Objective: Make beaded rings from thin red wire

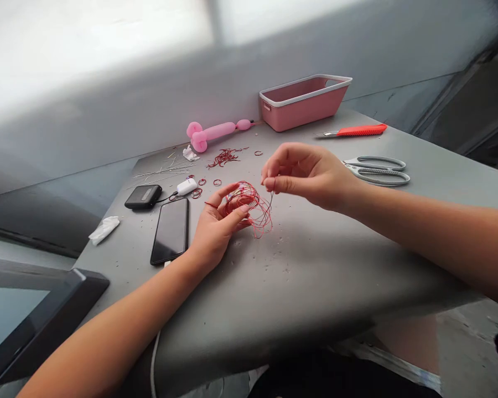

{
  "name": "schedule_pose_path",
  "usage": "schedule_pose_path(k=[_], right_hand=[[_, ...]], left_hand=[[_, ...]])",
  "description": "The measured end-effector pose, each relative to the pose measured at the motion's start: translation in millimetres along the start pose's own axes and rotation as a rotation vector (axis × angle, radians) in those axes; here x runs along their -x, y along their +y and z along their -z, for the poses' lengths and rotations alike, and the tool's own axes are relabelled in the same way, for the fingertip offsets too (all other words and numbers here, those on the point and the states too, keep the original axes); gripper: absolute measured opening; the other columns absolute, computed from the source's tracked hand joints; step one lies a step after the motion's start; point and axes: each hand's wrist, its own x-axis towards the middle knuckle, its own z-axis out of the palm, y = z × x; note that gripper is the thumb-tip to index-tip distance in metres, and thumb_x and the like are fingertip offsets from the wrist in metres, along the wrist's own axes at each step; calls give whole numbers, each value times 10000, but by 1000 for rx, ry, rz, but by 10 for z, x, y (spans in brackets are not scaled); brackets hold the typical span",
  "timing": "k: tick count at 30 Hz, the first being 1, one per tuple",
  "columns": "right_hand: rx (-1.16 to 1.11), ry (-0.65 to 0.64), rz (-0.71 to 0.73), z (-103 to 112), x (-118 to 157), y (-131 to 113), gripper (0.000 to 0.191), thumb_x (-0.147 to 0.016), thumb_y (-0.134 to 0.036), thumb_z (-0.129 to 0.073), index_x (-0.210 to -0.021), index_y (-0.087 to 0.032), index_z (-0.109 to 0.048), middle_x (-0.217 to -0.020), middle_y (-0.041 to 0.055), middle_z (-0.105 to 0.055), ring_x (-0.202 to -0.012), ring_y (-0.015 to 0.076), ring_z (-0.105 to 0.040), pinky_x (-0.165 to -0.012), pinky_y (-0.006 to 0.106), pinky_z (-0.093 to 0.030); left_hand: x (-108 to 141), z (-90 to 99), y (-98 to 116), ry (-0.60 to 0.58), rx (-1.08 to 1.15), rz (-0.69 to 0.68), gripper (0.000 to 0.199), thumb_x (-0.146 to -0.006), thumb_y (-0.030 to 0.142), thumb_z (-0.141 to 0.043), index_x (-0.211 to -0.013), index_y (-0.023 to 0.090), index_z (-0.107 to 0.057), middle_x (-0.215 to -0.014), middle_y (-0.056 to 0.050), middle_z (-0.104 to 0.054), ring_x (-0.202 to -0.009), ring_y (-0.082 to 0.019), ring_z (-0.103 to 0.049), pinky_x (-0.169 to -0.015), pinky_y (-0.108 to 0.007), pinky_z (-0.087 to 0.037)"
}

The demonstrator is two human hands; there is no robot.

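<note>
My left hand point(216, 232) is closed on a loose, tangled coil of thin red wire point(259, 213), held just above the grey table. Round one of its fingers sits a dark red ring. To the right and slightly higher, my right hand point(307, 174) pinches a strand of the wire between thumb and forefinger, and the strand hangs down to the coil. Several small red wire rings point(217, 182) lie beyond my left hand. Behind them is a pile of short dark red wire pieces point(224, 158).
A pink basket point(305, 113) stands at the back. On the right lie a red utility knife point(361, 130) and scissors point(382, 168). A pink balloon figure point(218, 131), phone point(170, 232), black box point(143, 197), white device point(186, 187) and crumpled tissue point(104, 230) are on the left.
</note>
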Motion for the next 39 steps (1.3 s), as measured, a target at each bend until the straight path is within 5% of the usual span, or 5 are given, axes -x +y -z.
schedule_pose_path(k=[5, 12, 25, 34, 39], right_hand=[[-333, 153, -156, 61, -95, 33, 202, -847, -304, -638, -736, -226, -488, -726, 4, -598, -687, 152, -598, -662, 333, -486], [-494, 195, -314, 154, -141, 48, 401, -923, -367, -478, -554, -226, -406, -537, -25, -306, -499, 135, -409, -631, 373, -452], [-289, 161, -287, 241, -141, 22, 567, -889, -549, -405, -482, -214, -198, -482, -23, -155, -447, 120, -223, -463, 326, -312], [-489, 235, -558, 163, -152, -47, 499, -919, -464, -336, -519, -229, -150, -448, -33, -125, -418, 103, -164, -402, 285, -179], [-514, 191, -611, 205, -180, -20, 472, -920, -451, -325, -508, -238, -235, -438, -19, -205, -426, 117, -227, -430, 306, -289]], left_hand=[[-28, -8, 11, 85, 33, 25, 421, -686, 190, -799, -1067, 209, -622, -986, -37, -703, -837, -132, -665, -687, -231, -544], [-43, 23, -4, 146, 87, 22, 393, -675, 227, -825, -954, 197, -549, -816, 20, -662, -652, -88, -622, -662, -250, -565], [-123, 53, 5, 293, 289, -47, 306, -729, 97, -714, -911, 206, -495, -755, 35, -631, -741, -107, -687, -802, -272, -573], [-131, 41, 88, 423, 415, -20, 451, -641, -71, -496, -971, 228, -427, -730, 50, -551, -626, -74, -625, -741, -236, -567], [-153, 97, 47, 363, 348, -66, 411, -622, -48, -511, -949, 200, -511, -718, 41, -555, -544, -75, -561, -667, -252, -529]])
